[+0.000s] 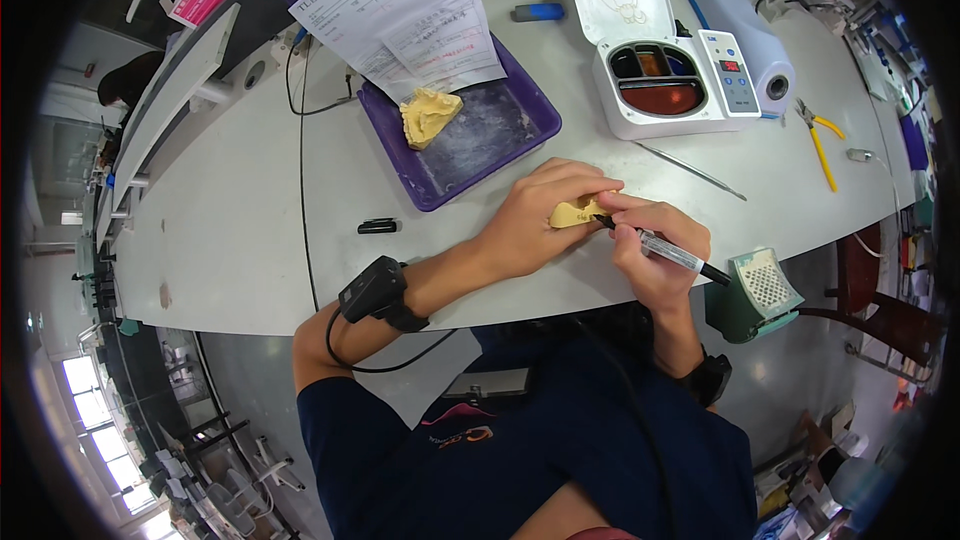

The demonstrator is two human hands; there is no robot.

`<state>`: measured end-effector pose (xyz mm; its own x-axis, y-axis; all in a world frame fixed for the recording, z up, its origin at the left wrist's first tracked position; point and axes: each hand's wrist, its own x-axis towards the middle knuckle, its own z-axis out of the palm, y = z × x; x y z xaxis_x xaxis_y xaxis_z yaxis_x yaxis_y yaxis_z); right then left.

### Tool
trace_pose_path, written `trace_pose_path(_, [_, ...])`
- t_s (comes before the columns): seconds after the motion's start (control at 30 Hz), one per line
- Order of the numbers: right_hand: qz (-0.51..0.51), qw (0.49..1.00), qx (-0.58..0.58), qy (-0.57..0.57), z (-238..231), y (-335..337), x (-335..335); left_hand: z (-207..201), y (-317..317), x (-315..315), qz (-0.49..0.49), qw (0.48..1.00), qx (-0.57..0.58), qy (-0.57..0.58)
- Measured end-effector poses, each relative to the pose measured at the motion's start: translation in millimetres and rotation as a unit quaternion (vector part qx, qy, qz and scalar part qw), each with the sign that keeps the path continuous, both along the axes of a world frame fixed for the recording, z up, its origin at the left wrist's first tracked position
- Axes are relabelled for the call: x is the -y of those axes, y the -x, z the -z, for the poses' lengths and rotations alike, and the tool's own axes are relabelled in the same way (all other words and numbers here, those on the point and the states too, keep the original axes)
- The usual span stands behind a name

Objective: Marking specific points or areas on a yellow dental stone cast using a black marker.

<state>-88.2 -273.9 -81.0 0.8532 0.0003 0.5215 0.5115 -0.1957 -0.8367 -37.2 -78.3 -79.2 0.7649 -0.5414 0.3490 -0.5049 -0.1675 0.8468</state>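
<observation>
My left hand [540,215] is closed around a yellow dental plaster model [568,215], holding it just above the table near the front edge. In my right hand [665,245] is a marker pen [672,251] with a white barrel and black ends. Its dark tip meets the model, or comes very close to it, between my two hands. A black pen cap [378,226] lies on the table to the left of my left forearm. Farther back, a second yellow plaster model [430,118] rests in a purple tray [428,202].
Printed paper sheets [400,15] lean over the tray's back. A white wax heater [655,125] with its lid up stands at the back right, beside a grey-blue device [750,40]. A metal carving tool [690,170], yellow-handled pliers [822,145] and a blue marker [538,12] lie around.
</observation>
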Motion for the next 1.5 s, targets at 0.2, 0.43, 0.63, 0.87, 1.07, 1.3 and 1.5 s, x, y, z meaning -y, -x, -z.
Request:
trace_pose_path(0.2, [0.006,1.000,0.006,0.010,0.9,-1.7,1.4,0.0,0.0,-0.2,-0.003,1.000,-0.008,0.007])
trace_pose_path(0.43, [0.003,1.000,0.005,0.006,2.0,-0.5,1.8,0.2,-0.2,-1.1,0.002,1.000,-0.005,-0.001])
trace_pose_path(0.63, [0.007,1.000,0.002,-0.001,-1.6,-0.1,1.5,-1.9,-0.8,-0.1,0.003,1.000,-0.003,0.001])
trace_pose_path(0.87, [0.011,1.000,-0.013,-0.009,0.9,0.1,3.1,4.1,1.4,-0.7,-0.004,1.000,-0.008,0.000])
trace_pose_path(1.07, [0.043,0.993,0.006,-0.106,5.5,6.3,9.8,-11.2,3.2,4.0,-0.014,1.000,0.012,-0.015])
trace_pose_path(1.3, [0.113,0.976,0.059,-0.177,11.5,5.1,15.2,-87.6,19.5,-22.8,-0.010,0.946,-0.283,0.156])
trace_pose_path(1.5, [0.071,0.982,0.024,-0.175,8.7,6.1,14.4,-104.4,-48.4,-65.0,-0.006,0.813,-0.424,0.399])
